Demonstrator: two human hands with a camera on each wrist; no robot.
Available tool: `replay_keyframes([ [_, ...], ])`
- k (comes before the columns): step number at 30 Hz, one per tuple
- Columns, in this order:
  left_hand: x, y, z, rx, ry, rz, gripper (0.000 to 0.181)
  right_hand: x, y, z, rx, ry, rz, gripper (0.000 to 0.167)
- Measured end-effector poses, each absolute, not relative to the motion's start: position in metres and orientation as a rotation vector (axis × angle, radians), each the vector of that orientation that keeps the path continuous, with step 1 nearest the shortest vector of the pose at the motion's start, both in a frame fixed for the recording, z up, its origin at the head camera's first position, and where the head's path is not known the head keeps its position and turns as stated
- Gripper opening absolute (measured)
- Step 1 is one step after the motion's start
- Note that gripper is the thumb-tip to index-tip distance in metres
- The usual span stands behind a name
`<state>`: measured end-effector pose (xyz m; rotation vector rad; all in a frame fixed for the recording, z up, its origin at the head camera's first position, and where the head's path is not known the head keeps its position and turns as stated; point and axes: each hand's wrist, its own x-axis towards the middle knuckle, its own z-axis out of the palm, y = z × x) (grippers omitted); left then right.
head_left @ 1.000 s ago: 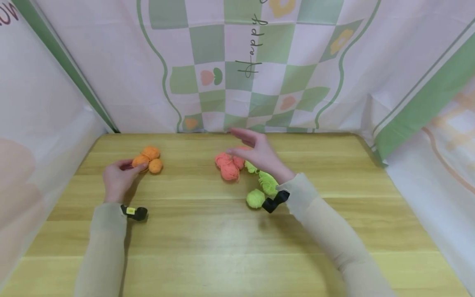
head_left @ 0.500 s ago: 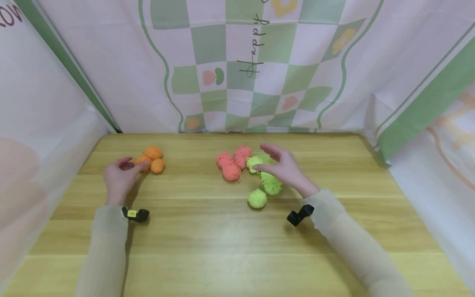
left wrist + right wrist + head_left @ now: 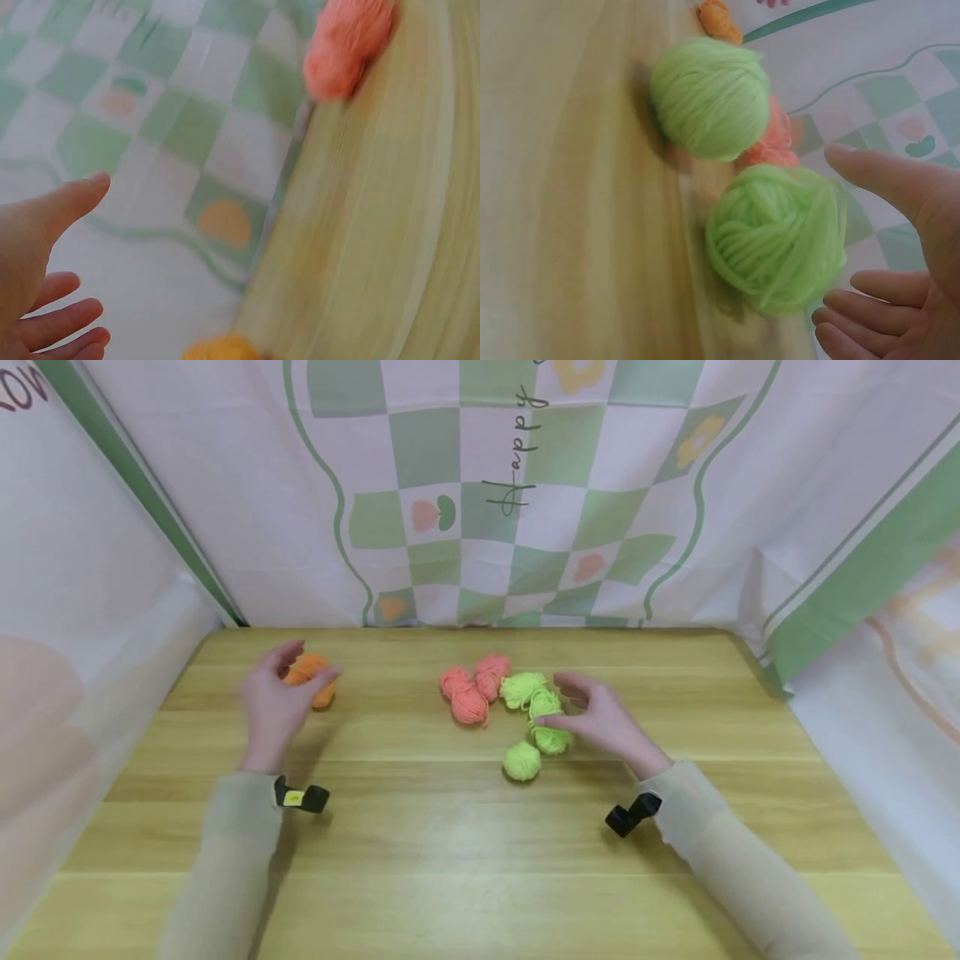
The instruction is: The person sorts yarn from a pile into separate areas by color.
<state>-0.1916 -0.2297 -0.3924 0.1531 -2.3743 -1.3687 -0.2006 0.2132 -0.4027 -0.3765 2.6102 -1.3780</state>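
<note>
My left hand (image 3: 281, 702) is raised just over the orange yarn balls (image 3: 311, 670) at the table's back left, partly hiding them. In the left wrist view its thumb and fingers stand apart with nothing between them. On the right, my right hand (image 3: 603, 718) hovers beside the lime-green yarn balls (image 3: 550, 737), thumb spread from loosely bent fingers. The right wrist view shows a green yarn ball (image 3: 776, 240) close to those fingertips, not gripped. Pink yarn balls (image 3: 467, 700) lie left of the green ones, with a separate green yarn ball (image 3: 521, 762) nearer the front.
The wooden table (image 3: 420, 860) has a patterned curtain (image 3: 480, 510) along its back edge. More fabric hangs on the left (image 3: 90, 568) and right sides. A small black camera (image 3: 303, 796) is strapped to the left wrist, another (image 3: 633, 814) to the right.
My left hand has let go of the orange yarn and lifted, shifting right over it. The right hand has moved from above the pink yarn rightward and nearer, to beside the green yarn.
</note>
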Motion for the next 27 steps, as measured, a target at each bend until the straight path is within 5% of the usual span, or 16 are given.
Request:
replay_keyframes([
  [14,-0.171,-0.134,-0.386,-0.307,-2.499,-1.440,0.076,-0.186,0.215,-0.408,-0.353,2.703,-1.261,0.097],
  [27,-0.159,-0.076,-0.420,-0.625,-2.573,-1.509,0.073,-0.182,0.215,-0.417,-0.330,2.740,-1.186,0.092],
])
